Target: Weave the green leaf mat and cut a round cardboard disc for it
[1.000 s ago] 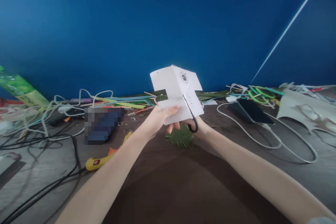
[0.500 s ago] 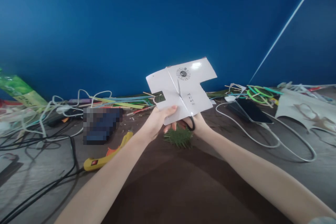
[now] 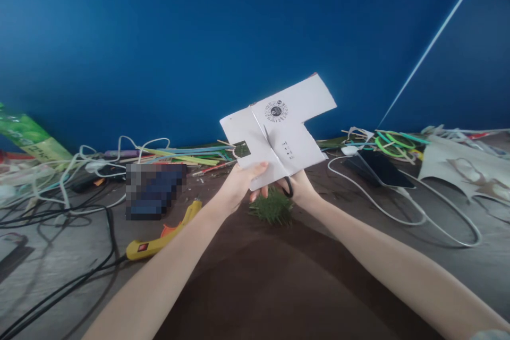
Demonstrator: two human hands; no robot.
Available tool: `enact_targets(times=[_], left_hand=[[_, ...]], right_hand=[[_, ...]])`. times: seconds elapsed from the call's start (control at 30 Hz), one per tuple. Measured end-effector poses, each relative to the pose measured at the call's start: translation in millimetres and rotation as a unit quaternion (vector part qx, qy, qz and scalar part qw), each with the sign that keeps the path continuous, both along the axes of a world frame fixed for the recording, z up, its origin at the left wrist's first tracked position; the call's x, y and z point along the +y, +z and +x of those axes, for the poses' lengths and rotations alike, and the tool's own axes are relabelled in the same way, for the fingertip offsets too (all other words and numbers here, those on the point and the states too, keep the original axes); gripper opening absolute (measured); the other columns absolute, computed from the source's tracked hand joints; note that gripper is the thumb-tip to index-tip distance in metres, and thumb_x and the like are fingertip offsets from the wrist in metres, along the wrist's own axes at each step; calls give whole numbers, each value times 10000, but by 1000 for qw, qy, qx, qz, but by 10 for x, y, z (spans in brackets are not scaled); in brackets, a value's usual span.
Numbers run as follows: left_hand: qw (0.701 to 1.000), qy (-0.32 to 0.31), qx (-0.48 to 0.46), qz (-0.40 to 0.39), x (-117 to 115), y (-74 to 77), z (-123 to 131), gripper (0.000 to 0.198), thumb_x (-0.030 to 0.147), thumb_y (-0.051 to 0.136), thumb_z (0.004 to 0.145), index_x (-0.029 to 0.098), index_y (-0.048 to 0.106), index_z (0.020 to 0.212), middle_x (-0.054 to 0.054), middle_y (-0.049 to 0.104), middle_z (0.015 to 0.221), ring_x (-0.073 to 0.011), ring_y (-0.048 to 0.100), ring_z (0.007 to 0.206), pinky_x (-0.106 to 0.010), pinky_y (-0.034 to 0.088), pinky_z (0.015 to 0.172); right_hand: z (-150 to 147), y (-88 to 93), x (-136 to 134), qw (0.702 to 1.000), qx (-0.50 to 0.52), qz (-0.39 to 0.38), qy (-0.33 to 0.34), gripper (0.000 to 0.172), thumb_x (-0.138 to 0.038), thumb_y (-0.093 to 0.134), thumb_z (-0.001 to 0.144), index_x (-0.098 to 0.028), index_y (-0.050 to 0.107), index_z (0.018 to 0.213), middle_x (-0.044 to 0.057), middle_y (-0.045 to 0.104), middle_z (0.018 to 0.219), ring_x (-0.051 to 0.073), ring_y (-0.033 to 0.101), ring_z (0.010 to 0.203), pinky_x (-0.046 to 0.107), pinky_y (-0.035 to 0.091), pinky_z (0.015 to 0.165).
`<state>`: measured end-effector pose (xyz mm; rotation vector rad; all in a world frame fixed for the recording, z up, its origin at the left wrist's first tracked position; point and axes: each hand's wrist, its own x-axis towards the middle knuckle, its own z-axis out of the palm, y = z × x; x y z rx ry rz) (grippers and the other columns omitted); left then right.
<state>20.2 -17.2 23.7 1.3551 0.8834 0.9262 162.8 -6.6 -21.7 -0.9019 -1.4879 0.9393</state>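
Your left hand (image 3: 242,183) is clamped on the white creased card sheet (image 3: 303,141), thumb on top near its lower left corner. Your right hand (image 3: 303,188) is closed on the black handle of the metal-bladed scissors (image 3: 290,187), though the sheet hides most of its fingers. 1 blade shows over the sheet's face, near the crease; I cannot tell how far the blades stand apart. The sheet is tilted up between your 2 hands, in front of the smooth blue wall (image 3: 179,48), its round black printed code facing you. Just below your hands, over the dark brown tabletop (image 3: 258,287), is the green bristly clump (image 3: 271,209). To your left lies the yellow plastic glue gun (image 3: 153,245) with its orange trigger.
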Motion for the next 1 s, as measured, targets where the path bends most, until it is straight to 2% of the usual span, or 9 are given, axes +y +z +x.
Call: enact_targets(times=[0.13, 0.37, 0.6, 0.83, 1.0], left_hand=[[1000, -4, 2, -1, -8, 6, -1, 227, 261, 494, 827, 135, 546, 645, 22, 536, 368, -38, 338, 234, -155, 225, 279], [999, -34, -4, 2, -6, 1, -20, 282, 279, 503, 819, 123, 549, 590, 10, 531, 364, -30, 320, 232, -157, 215, 277], [999, -31, -2, 4, 12, -22, -26, 243, 282, 508, 814, 140, 541, 619, 21, 535, 374, -33, 328, 237, -160, 216, 281], [1000, -21, 9, 10, 11, -70, -5, 241, 270, 488, 834, 146, 520, 629, 27, 526, 375, -37, 335, 241, -168, 225, 289], [999, -25, 32, 36, 18, -52, -27, 264, 310, 487, 850, 149, 522, 643, 22, 546, 404, -52, 395, 269, -171, 302, 317]], right_hand=[[8, -31, -19, 998, 7, -59, 29, 390, -459, 665, 640, -247, 370, 498, -43, 342, 383, 104, 313, 368, 273, 259, 380], [-5, -41, -41, 998, -2, -41, 37, 446, -489, 661, 651, -239, 357, 441, -22, 375, 381, 101, 353, 367, 276, 269, 386], [-11, -70, -18, 999, 5, -33, 19, 386, -428, 670, 652, -240, 375, 487, -36, 358, 406, 99, 313, 395, 269, 248, 381], [21, -149, 10, 1000, 3, 0, -23, 246, -367, 650, 656, -257, 449, 566, -43, 367, 409, 142, 391, 466, 275, 342, 425], [-5, -42, -31, 999, 14, -39, -6, 335, -378, 661, 627, -244, 386, 489, -48, 359, 384, 97, 312, 379, 266, 280, 375]])
